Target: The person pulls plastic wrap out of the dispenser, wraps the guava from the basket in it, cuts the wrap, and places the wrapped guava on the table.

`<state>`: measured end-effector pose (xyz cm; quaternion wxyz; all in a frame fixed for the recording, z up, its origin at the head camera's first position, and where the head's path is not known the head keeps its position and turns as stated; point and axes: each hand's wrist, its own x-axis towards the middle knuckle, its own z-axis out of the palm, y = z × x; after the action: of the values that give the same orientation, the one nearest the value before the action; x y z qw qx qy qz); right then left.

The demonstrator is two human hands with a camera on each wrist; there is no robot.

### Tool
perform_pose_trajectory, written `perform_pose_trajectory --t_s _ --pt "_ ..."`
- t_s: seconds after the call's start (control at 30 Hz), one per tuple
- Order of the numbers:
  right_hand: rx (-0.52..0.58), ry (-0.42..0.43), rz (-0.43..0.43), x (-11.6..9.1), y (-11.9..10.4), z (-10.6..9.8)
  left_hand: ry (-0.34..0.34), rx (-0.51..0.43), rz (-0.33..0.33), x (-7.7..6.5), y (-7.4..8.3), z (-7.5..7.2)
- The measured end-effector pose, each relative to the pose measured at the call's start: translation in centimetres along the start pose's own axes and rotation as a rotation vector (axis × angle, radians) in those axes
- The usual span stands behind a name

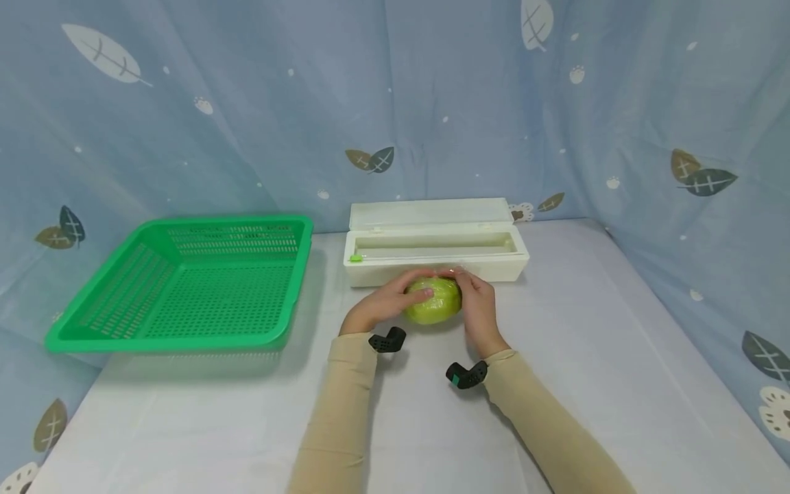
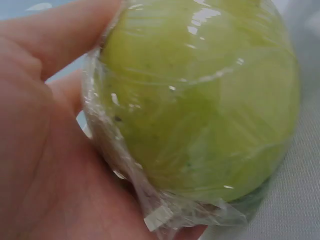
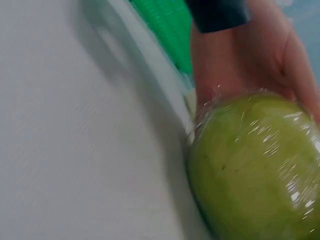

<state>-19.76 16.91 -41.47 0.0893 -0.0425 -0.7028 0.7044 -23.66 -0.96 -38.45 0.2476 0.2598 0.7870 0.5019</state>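
A round yellow-green fruit [image 1: 434, 302] sits between my two hands, covered in shiny cling film [image 2: 220, 75]. My left hand [image 1: 385, 300] holds it from the left, thumb over the top and fingers round the far side. Gathered film bunches near that palm in the left wrist view. On the right, my right hand [image 1: 480, 309] curls round the fruit, fingertips at its far upper edge; its fingers are partly hidden. The right wrist view shows the wrapped fruit [image 3: 255, 170] against the opposite palm.
Just behind my hands lies a long white cling film dispenser [image 1: 438, 267], lid raised, with a green slide cutter [image 1: 356, 258] at its left front. A green plastic basket [image 1: 185, 343] stands at the left. Blue leaf-print cloth [image 1: 432, 103] hangs behind the white-covered table [image 1: 592, 329].
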Motion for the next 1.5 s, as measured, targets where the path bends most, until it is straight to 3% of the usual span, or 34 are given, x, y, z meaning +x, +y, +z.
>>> perform_pose_trajectory --t_s 0.27,0.43,0.6,0.83,0.93,1.03,1.2,1.33,1.43,1.5 --pt "-0.115 -0.038 -0.122 -0.4 0.7 0.3 -0.001 -0.06 -0.013 0.9 -2.3 0.0" --pt "-0.144 -0.085 -0.25 -1.2 -0.7 0.5 0.005 -0.082 -0.015 0.9 -2.2 0.0" --pt "-0.187 -0.133 -0.263 -1.7 -1.8 0.6 -0.022 -0.088 0.031 1.0 -2.2 0.0" --pt "-0.26 -0.2 -0.35 -1.0 -1.1 0.2 -0.042 -0.094 0.114 1.5 -2.6 0.2" --pt "-0.289 -0.206 -0.368 -0.3 -0.8 -0.4 -0.037 -0.085 0.116 1.1 -2.0 0.2" --pt "-0.221 -0.223 -0.32 0.0 -1.6 -1.2 -0.034 -0.074 0.133 1.2 -2.0 0.3" --pt "-0.12 -0.252 -0.143 0.3 -1.8 -1.8 -0.01 -0.078 0.112 1.5 -2.9 0.5" --pt "-0.173 -0.313 -0.017 0.9 -0.2 -1.5 -0.008 -0.161 0.085 1.3 -2.7 0.6" --pt "-0.247 -0.324 0.012 1.2 0.9 -1.1 -0.006 -0.215 0.078 0.8 -1.8 0.5" --pt "-0.291 -0.316 0.011 1.4 1.3 -1.0 -0.005 -0.204 0.095 0.5 -1.2 0.4"
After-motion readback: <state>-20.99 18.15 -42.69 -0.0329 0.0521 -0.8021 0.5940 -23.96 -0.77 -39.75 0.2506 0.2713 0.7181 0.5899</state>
